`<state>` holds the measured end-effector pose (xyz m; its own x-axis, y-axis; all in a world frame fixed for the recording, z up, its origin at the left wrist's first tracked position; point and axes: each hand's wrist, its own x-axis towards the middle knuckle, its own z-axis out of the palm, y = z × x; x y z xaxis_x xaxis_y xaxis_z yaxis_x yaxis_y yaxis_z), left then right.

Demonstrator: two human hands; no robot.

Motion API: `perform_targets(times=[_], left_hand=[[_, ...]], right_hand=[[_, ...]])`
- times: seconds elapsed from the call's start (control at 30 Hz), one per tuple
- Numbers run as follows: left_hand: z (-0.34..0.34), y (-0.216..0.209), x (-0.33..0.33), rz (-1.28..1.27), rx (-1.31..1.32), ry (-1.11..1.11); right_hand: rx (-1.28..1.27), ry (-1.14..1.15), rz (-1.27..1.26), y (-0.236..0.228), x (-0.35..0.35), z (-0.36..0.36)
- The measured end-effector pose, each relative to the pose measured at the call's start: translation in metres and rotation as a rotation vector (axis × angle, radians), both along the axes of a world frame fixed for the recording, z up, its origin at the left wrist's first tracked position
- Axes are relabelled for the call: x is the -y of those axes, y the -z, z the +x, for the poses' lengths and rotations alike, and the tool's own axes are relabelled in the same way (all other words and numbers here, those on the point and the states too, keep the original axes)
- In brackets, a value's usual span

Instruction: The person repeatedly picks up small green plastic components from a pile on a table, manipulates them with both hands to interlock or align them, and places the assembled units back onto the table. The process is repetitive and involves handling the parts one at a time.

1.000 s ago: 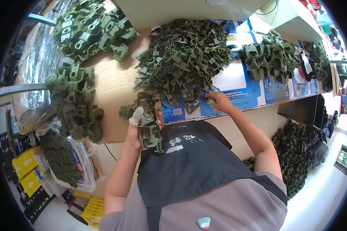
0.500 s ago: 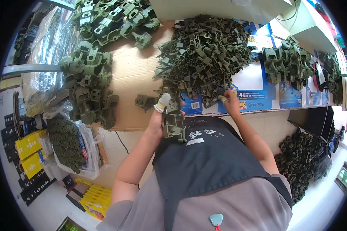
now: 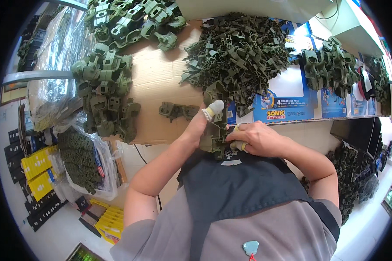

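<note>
The left hand [image 3: 198, 126] is closed around an olive-green moulded body [image 3: 215, 142], with the thumb, fitted with a white finger cover [image 3: 214, 108], pressed against its near face. The body is positioned between the two hands, in front of the apron [image 3: 248, 187], with its long axis running away from the wearer. The right hand [image 3: 262, 138] is set against the right side of the body, fingers bent and fingertips at its lower portion; yellowish-white covers [image 3: 238, 145] are fitted on some of these fingers. Whether the right fingertips grip a small piece cannot be told, as the contact area is hidden. Just to the left of the left hand, a second olive part [image 3: 178, 111] lies on a cardboard sheet [image 3: 157, 78]. Directly beyond both hands is a heap of small green pieces [image 3: 241, 52]. Beyond the right hand, a blue-and-white printed sheet [image 3: 287, 106] covers the bench, with a cluster of green bodies [image 3: 331, 67] farther to the right. Well to the left of the left hand, similar bodies are stacked in a row [image 3: 104, 93]. Lower, on that same side, are a clear bag [image 3: 111, 185] and yellow boxes [image 3: 39, 172].
</note>
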<state>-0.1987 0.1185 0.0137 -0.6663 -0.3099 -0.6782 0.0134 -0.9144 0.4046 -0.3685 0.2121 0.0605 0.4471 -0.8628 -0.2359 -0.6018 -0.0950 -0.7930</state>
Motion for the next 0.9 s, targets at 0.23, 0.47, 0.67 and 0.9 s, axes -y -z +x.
perform_targets(times=[0.23,0.47,0.67,0.9], left_hand=[[0.005,0.016,-0.005,0.046,0.011,0.003],[0.006,0.024,-0.011,-0.025,0.012,-0.048],[0.016,0.048,-0.019,-0.018,0.022,-0.11],[0.032,0.036,-0.031,-0.325,0.255,0.066]], right_hand=[[-0.091,-0.08,-0.032,0.004,0.001,0.006],[-0.082,-0.099,-0.017,0.008,0.006,0.013],[0.082,-0.095,-0.007,0.036,0.003,0.013],[0.109,-0.244,-0.103,0.065,0.001,0.024]])
